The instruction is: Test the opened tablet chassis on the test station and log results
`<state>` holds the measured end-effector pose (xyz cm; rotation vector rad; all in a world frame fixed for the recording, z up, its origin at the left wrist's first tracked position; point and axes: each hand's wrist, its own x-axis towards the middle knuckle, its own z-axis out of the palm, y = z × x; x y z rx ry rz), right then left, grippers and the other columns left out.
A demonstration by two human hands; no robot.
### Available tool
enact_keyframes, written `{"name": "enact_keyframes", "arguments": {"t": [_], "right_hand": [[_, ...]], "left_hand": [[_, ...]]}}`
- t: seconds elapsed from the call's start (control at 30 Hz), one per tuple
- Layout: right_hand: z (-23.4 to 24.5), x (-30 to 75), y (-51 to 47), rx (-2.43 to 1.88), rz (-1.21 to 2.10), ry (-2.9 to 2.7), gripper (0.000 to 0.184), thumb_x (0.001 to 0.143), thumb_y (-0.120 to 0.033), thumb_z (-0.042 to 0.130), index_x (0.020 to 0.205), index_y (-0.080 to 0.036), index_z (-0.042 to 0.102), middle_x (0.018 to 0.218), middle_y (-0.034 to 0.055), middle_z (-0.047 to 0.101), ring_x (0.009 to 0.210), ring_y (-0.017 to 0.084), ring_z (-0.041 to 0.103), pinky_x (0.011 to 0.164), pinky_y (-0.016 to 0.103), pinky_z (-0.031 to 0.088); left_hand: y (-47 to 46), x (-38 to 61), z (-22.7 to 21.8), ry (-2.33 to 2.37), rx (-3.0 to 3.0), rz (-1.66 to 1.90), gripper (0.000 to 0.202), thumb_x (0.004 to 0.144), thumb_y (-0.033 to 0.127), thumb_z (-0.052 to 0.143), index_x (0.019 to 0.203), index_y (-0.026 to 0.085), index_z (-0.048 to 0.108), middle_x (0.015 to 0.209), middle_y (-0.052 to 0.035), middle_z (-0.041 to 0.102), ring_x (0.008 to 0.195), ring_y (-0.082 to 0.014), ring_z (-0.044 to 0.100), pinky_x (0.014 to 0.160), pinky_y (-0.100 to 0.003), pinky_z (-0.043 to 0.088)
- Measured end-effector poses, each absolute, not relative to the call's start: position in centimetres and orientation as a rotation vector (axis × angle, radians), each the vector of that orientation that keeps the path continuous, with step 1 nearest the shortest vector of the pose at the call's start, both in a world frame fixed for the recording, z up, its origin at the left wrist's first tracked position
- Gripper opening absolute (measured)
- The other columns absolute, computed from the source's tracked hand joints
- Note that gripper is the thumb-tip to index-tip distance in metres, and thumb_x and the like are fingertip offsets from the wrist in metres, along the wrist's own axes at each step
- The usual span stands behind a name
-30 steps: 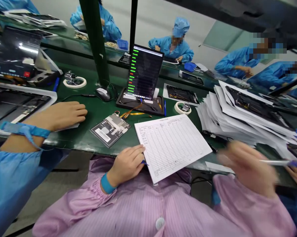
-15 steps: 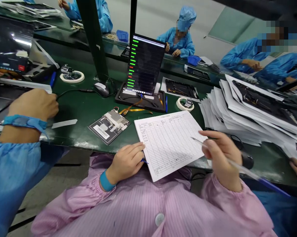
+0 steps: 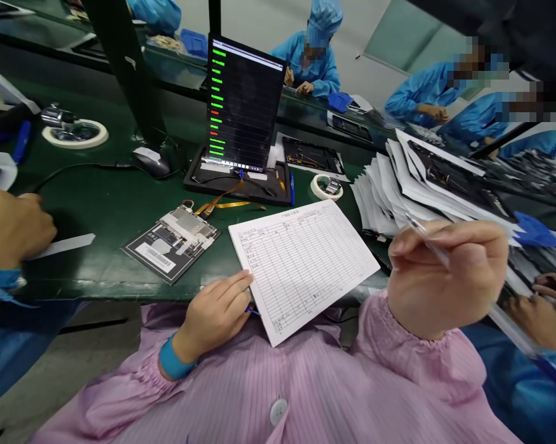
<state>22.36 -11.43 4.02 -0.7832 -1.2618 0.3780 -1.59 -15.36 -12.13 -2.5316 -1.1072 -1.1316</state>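
Note:
My left hand (image 3: 216, 314) rests at the near table edge with fingers curled, pinning the left edge of a printed form sheet (image 3: 301, 262); a small blue thing peeks out under the fingers. My right hand (image 3: 447, 277) is raised close to the camera, to the right of the sheet, fingers closed around a clear pen (image 3: 426, 240) with a blue end. A small circuit board on a dark card (image 3: 171, 240) lies left of the sheet. An upright tablet (image 3: 241, 105) showing green bars stands in a black tray behind.
A co-worker's hand (image 3: 12, 225) in a blue sleeve rests at the left by a white strip (image 3: 63, 245). A stack of white trays with tablet parts (image 3: 426, 185) fills the right. Tape rolls (image 3: 327, 186), a mouse (image 3: 152, 163) and other seated workers lie beyond.
My right hand has swung in from the far right with the pen and risen close to the camera. The co-worker's hand has drawn back to the left. My left hand stays put.

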Motion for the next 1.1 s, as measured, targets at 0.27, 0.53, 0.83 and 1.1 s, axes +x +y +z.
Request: {"name": "enact_keyframes", "arguments": {"t": [0.27, 0.53, 0.83, 1.1], "right_hand": [[5.7, 23.3, -11.5, -0.785, 0.729, -1.292, 0.021, 0.081, -0.038, 0.068, 0.072, -0.022, 0.057, 0.037, -0.0076, 0.042, 0.023, 0.008, 0.029, 0.022, 0.023, 0.019], [7.7, 23.1, -9.7, -0.887, 0.908, -1.461, 0.041, 0.082, -0.048, 0.064, 0.053, -0.022, 0.051, 0.028, -0.0060, 0.035, 0.020, 0.005, 0.028, 0.024, 0.023, 0.016], [4.4, 20.3, -8.0, -0.882, 1.169, -1.455, 0.029, 0.088, -0.043, 0.059, 0.070, -0.021, 0.053, 0.040, -0.0100, 0.036, 0.028, 0.004, 0.026, 0.030, 0.019, 0.015], [-4.2, 15.0, -7.0, -1.111, 1.636, -1.619, 0.036, 0.083, -0.045, 0.064, 0.069, -0.021, 0.042, 0.048, -0.0083, 0.047, 0.042, 0.006, 0.038, 0.043, 0.020, 0.029]], "left_hand": [[-15.2, -1.6, -11.9, -1.087, -2.527, -1.148, 0.010, 0.083, 0.014, 0.052, 0.075, 0.017, 0.056, 0.106, -0.0091, 0.072, 0.106, -0.0225, 0.065, 0.080, -0.032, 0.051], [-15.2, -1.5, -11.9, -1.099, -2.533, -1.166, 0.010, 0.082, 0.012, 0.053, 0.074, 0.016, 0.055, 0.107, -0.0087, 0.072, 0.107, -0.0223, 0.065, 0.079, -0.032, 0.051], [-15.2, -1.5, -11.8, -1.092, -2.528, -1.173, 0.011, 0.082, 0.012, 0.053, 0.073, 0.017, 0.056, 0.107, -0.0091, 0.071, 0.106, -0.0228, 0.065, 0.079, -0.032, 0.052], [-15.0, -1.5, -11.5, -1.100, -2.505, -1.138, 0.011, 0.083, 0.014, 0.054, 0.073, 0.017, 0.058, 0.105, -0.0081, 0.072, 0.103, -0.0209, 0.066, 0.078, -0.030, 0.052]]}}
